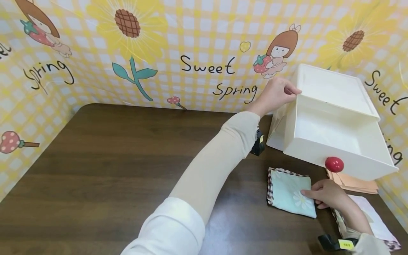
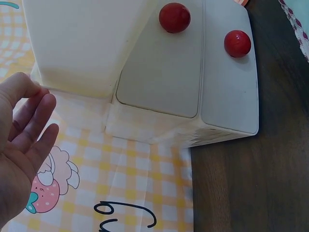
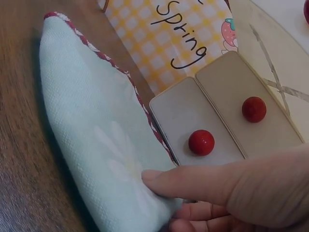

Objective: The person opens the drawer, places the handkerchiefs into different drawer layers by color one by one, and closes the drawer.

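A white cabinet (image 1: 331, 85) stands at the right with its top drawer (image 1: 338, 138) pulled out, showing a bare inside and a red round knob (image 1: 334, 164). Thumb and curled fingers of my left hand (image 1: 278, 94) pinch the drawer's edge at the cabinet's upper left corner; the left wrist view shows this hand (image 2: 24, 130) at the edge too. My right hand (image 1: 329, 194) pinches a folded mint-green towel (image 1: 288, 189), its thumb over the white flower and the other fingers underneath. A checked trim runs along two of the towel's sides.
Two lower drawers with red knobs (image 2: 175, 18) are closed. Folded peach cloth (image 1: 366, 185) lies below the open drawer, and a white folded cloth (image 1: 376, 216) lies by my right forearm. Yellow-checked sheeting (image 1: 197, 35) lines the back of the brown table (image 1: 95, 177).
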Demonstrator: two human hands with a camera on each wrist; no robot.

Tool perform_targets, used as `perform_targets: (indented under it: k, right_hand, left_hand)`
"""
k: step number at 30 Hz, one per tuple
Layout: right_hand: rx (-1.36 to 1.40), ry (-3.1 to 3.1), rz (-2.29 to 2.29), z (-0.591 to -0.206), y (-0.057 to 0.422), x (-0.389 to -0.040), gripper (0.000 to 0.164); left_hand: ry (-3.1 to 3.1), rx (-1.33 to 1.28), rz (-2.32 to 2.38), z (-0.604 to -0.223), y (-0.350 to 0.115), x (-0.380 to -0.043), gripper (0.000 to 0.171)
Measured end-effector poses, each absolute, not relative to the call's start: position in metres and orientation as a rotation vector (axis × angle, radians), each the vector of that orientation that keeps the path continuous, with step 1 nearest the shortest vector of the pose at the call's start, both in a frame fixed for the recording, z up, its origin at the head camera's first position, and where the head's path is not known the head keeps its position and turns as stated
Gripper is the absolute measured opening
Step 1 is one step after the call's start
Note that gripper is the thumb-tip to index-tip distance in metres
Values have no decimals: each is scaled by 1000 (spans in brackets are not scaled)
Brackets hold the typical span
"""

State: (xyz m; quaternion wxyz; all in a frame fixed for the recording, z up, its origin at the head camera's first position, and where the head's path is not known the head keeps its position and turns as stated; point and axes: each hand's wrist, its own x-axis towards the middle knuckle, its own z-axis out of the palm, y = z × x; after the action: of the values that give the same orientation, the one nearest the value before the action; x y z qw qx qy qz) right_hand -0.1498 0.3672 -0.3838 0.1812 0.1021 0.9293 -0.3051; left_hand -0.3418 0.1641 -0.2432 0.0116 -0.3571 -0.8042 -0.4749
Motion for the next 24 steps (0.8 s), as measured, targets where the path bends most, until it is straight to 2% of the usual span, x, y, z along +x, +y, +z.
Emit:
perform_targets:
  k: [18,24]
  right_hand:
    - [145,2680,-946,-382,365,-147,27]
    - [146,2741,-909,-379,365,-143,27]
  left_hand:
    - [-2483,-1113,-1449,-244,163,-343,20]
    - [-2481,-1096,-1451,-246,165,-342,20]
